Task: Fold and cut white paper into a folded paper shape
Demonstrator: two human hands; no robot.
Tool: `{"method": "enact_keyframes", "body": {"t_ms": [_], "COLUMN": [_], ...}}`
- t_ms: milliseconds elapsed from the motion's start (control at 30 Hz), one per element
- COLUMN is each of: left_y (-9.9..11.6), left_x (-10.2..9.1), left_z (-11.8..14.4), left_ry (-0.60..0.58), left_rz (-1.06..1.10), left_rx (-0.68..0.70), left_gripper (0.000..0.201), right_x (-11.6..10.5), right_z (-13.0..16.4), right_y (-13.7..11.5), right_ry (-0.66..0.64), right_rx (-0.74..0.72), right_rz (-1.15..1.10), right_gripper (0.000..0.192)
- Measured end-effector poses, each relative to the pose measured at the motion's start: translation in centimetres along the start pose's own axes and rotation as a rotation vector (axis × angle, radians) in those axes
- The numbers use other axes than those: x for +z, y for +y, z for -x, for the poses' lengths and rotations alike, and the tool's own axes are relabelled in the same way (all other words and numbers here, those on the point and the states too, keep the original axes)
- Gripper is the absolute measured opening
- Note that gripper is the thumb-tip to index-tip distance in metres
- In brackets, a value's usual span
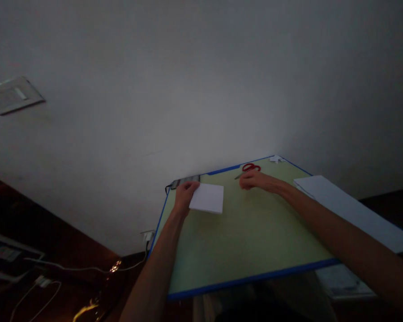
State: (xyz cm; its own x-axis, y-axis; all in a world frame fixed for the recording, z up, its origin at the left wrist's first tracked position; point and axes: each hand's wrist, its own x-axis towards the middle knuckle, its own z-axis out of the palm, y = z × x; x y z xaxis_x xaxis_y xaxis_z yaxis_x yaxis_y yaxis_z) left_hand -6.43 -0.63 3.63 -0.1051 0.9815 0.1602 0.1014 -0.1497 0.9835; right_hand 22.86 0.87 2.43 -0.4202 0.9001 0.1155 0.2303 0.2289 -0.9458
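Observation:
Between the thumb and fingers of my left hand [185,194] is a white sheet of paper [207,198], squarish and seemingly folded, held by its left edge over the table. My right hand [251,180] is closed, with its fingers curled down near the far side of the tabletop. Red-handled scissors [251,167] lie right behind it, their blades pointing left and partly covered by the hand. Whether anything is inside the curled fingers is hidden.
The pale green table [245,237] has a blue rim and stands against a grey wall. A dark phone-like device [188,179] lies at its far left corner, paper scraps [276,158] at the far right. White sheets [349,210] overhang the right edge. Cables [83,268] run at lower left.

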Motion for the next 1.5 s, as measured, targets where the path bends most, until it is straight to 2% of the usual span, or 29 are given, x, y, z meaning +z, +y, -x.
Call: {"method": "enact_keyframes", "body": {"t_ms": [67, 133, 200, 300, 367, 467, 633, 933, 1067, 1200, 1300, 1400, 1500], "left_y": [-0.2, -0.4, -0.7, -1.1, -1.4, -1.5, -1.4, -1.5, -1.3, -0.9, -1.0, -1.5, -1.7], "left_x": [0.2, 1.3, 2.7, 4.3, 4.8, 4.7, 4.1, 4.4, 4.4, 3.9, 3.7, 3.8, 3.9], "left_z": [0.1, 0.8, 1.7, 2.8, 3.1, 3.1, 2.9, 3.3, 3.1, 2.7, 2.6, 2.7, 2.8], "left_ry": [-0.012, -0.090, -0.173, -0.187, -0.176, -0.191, -0.278, -0.242, -0.276, -0.263, -0.258, -0.256, -0.234], "left_rz": [0.000, -0.011, -0.034, -0.045, -0.056, -0.140, -0.290, -0.561, -0.522, -0.483, -0.505, -0.514, -0.537], "left_rx": [0.026, 0.090, 0.151, 0.184, 0.207, 0.254, 0.309, 0.470, 0.463, 0.395, 0.378, 0.385, 0.417], "left_gripper": [0.034, 0.033, 0.032, 0.032, 0.031, 0.026, 0.017, 0.003, 0.004, 0.003, 0.004, 0.001, 0.005], "right_x": [0.0, 0.6, 1.7, 3.4, 4.2, 4.5, 4.4, 5.3, 5.0, 3.6, 2.9, 3.3, 4.3], "right_z": [-0.3, -0.5, -0.6, -0.5, -0.5, -0.6, -0.4, 0.3, 0.2, -0.2, -0.2, -0.1, -0.1], "right_y": [0.0, -0.3, -0.8, -1.3, -1.2, -1.0, -0.9, -1.4, -1.2, -0.7, -0.4, -0.3, -0.3], "right_ry": [0.131, 0.183, 0.153, 0.082, 0.082, 0.094, 0.055, 0.133, 0.132, -0.028, -0.091, -0.044, 0.062], "right_rx": [-0.013, -0.064, -0.161, -0.217, -0.226, -0.266, -0.377, -0.491, -0.465, -0.407, -0.411, -0.455, -0.497], "right_rz": [0.005, 0.018, 0.042, 0.092, 0.164, 0.284, 0.411, 0.766, 0.715, 0.515, 0.530, 0.628, 0.640], "right_gripper": [0.024, 0.025, 0.027, 0.026, 0.019, 0.012, 0.014, 0.006, 0.009, 0.015, 0.017, 0.014, 0.010]}}
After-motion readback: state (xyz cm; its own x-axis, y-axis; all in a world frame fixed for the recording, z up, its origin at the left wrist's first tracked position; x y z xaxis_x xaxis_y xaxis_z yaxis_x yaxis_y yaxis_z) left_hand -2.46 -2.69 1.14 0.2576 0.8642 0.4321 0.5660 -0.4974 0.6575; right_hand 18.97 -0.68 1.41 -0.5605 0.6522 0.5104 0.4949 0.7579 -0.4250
